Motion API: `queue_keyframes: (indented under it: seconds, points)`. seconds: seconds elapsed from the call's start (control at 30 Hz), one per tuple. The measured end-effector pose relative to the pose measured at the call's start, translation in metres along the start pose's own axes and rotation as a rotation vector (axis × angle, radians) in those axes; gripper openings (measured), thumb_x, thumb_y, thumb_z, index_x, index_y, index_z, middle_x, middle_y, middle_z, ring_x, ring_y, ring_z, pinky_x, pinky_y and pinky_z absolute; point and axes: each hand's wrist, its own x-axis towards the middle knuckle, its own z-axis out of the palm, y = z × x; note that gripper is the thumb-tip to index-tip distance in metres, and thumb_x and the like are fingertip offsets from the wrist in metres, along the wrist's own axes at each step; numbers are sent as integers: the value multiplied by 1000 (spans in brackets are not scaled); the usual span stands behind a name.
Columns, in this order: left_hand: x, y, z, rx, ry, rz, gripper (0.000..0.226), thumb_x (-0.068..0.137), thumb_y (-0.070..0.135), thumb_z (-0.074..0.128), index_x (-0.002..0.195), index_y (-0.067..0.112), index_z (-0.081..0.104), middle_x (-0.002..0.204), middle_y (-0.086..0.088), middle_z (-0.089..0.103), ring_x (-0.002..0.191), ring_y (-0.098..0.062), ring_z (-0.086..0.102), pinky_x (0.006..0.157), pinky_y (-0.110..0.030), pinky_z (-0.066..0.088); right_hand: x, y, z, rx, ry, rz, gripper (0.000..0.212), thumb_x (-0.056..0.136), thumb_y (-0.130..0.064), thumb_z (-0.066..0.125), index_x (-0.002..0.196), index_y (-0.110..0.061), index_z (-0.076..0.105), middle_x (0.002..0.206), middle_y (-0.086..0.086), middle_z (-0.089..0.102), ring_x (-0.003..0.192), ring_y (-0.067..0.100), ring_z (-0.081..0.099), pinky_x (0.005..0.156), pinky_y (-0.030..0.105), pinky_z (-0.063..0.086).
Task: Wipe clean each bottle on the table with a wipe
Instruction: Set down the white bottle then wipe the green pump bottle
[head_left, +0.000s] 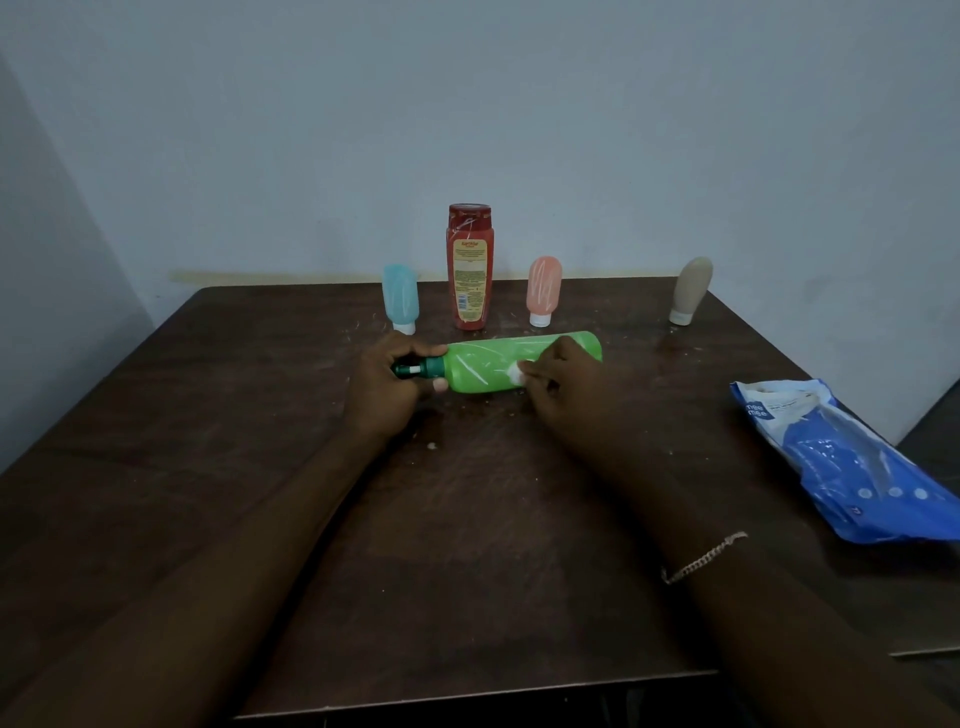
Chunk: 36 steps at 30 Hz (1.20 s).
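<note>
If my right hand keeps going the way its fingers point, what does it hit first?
Probably the left hand gripping the green bottle by its neck; the right hand, pinching the wipe, points leftward along it.

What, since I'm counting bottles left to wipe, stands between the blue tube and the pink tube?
The red bottle stands upright between the blue tube and the pink tube, touching neither. This shows in the head view.

dim, bluish light | soft focus | edges perhaps slightly bowed
</note>
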Motion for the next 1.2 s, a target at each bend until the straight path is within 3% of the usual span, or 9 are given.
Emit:
queue_keyframes:
  seconds: [0.1, 0.3, 0.5, 0.6, 0.67, 0.73, 0.83, 1.0, 1.2]
  points:
    - [0, 0, 1, -3, -2, 14, 40, 70, -3, 83, 103, 18, 76, 110, 4, 69, 102, -12, 67, 91, -42, 58, 3, 19, -6, -1, 97, 103, 20, 93, -29, 64, 99, -15, 76, 88, 3, 57, 76, 16, 55, 71, 34, 47]
    - [-2, 0, -2, -1, -7, 11, 39, 70, -3, 83, 103, 16, 76, 110, 4, 69, 101, -11, 67, 91, -41, 58, 8, -16, 10, 8, 40, 57, 29, 98, -23, 56, 122, -12, 67, 112, 5, 59, 93, 9, 51, 86, 26, 45]
    - [-2, -4, -4, -33, -14, -2, 40, 69, -4, 83, 100, 19, 76, 109, 5, 69, 102, -15, 68, 89, -46, 59, 3, 5, 5, 47, 132, 92, 18, 92, -23, 65, 103, -14, 76, 88, -1, 57, 73, 8, 51, 61, 9, 30]
    - [-1, -6, -4, -17, -20, -14, 41, 69, -1, 83, 99, 26, 76, 111, 4, 68, 103, -15, 67, 91, -46, 58, 9, -4, 8, -23, 115, 98, 23, 96, -23, 59, 113, -15, 72, 104, 5, 62, 84, 10, 55, 68, 12, 30]
    - [0, -7, -5, -12, -23, -17, 40, 70, -1, 83, 100, 24, 75, 111, 7, 68, 104, -13, 66, 92, -45, 57, 8, -16, 15, -1, 37, 29, 27, 97, -22, 57, 120, -13, 68, 111, 6, 60, 95, 15, 58, 82, 21, 43]
    - [-1, -7, -7, -17, -14, -11, 39, 70, -3, 83, 101, 19, 75, 109, 8, 69, 103, -12, 67, 92, -45, 57, 2, -18, 18, 39, 17, -44, 26, 94, -22, 61, 115, -11, 70, 101, 3, 58, 87, 13, 57, 78, 26, 48]
    - [-2, -6, -6, -5, -10, 5, 39, 69, -3, 83, 102, 15, 76, 108, 7, 70, 101, -13, 68, 91, -44, 58, -2, -1, 12, 57, 87, 9, 19, 90, -26, 67, 103, -14, 75, 86, -3, 57, 73, 6, 52, 65, 18, 42]
    - [-1, -5, -6, 9, -2, 14, 40, 69, -2, 84, 102, 18, 76, 107, 7, 71, 100, -13, 68, 91, -43, 58, 11, -20, 22, 59, 105, 13, 25, 94, -21, 60, 116, -13, 70, 105, 4, 61, 89, 7, 53, 82, 23, 46]
    - [-2, -4, -8, 1, -2, 16, 37, 68, -3, 84, 100, 15, 75, 107, 7, 72, 100, -11, 68, 91, -44, 58, -2, -24, 22, 64, -10, -133, 22, 91, -22, 65, 110, -12, 71, 97, -1, 58, 81, 6, 52, 73, 23, 47]
